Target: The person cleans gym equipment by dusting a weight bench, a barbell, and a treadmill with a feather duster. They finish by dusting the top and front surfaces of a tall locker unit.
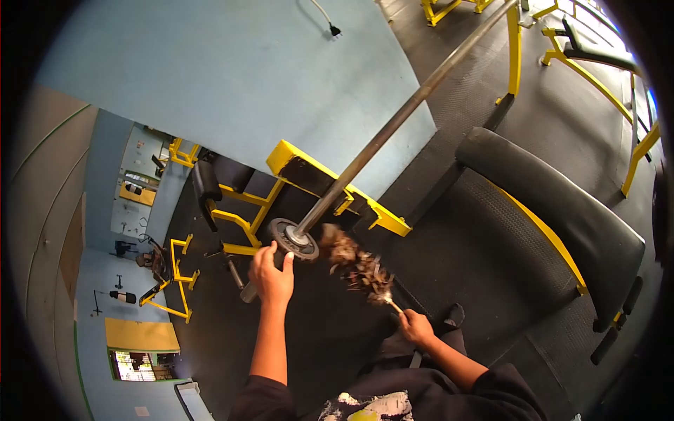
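Observation:
A long metal barbell (393, 130) runs from the upper right down to a dark round weight plate (303, 249) near its lower end. My left hand (272, 274) is at the edge of this plate and the bar's end sleeve, fingers closed around it. In my right hand (415, 328) is the handle of a brown feather duster (361, 270), whose feathers lie just right of the plate. Behind the bar, a yellow rack upright (382, 216) crosses from upper left to lower right.
A black padded bench (554, 210) with a yellow frame stands at the right. Further yellow gym machines (242, 217) are at the left and upper right. A light blue wall (210, 77) with a hanging black plug (335, 31) fills the upper middle.

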Demonstrator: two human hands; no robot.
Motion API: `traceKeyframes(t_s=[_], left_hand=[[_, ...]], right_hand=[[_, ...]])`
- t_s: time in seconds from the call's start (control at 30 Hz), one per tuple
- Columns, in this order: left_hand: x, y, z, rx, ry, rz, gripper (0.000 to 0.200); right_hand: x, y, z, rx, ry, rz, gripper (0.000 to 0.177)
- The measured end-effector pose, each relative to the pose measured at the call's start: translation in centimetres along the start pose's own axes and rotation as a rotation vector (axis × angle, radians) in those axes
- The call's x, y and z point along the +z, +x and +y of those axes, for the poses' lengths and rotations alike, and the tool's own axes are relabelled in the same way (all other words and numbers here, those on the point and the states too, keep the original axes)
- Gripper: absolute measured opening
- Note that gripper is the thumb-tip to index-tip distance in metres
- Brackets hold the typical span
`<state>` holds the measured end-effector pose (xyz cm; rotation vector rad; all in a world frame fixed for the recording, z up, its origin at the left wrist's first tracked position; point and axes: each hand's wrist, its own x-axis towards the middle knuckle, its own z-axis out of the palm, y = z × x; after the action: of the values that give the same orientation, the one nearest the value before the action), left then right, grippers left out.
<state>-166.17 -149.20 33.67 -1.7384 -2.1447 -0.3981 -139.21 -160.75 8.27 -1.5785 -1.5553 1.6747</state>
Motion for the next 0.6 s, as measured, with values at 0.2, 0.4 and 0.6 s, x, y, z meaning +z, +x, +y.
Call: traceKeyframes(t_s=[0.2,0.4,0.6], left_hand=[[-0.4,5.1,3.8,0.127,-0.217,0.138,0.029],[-0.4,16.1,9.6,0.565,-0.235,0.179,0.038],[3.7,21.4,9.7,0.532,-0.180,0.149,0.038]], right_hand=[[-8.1,-5.4,3.9,0.061,0.053,0.200,0.026],[-7.8,-4.1,3.5,-0.012,0.268,0.309,0.020],[-9.3,7.2,-5.8,-0.276,0.391,0.108,0.030]])
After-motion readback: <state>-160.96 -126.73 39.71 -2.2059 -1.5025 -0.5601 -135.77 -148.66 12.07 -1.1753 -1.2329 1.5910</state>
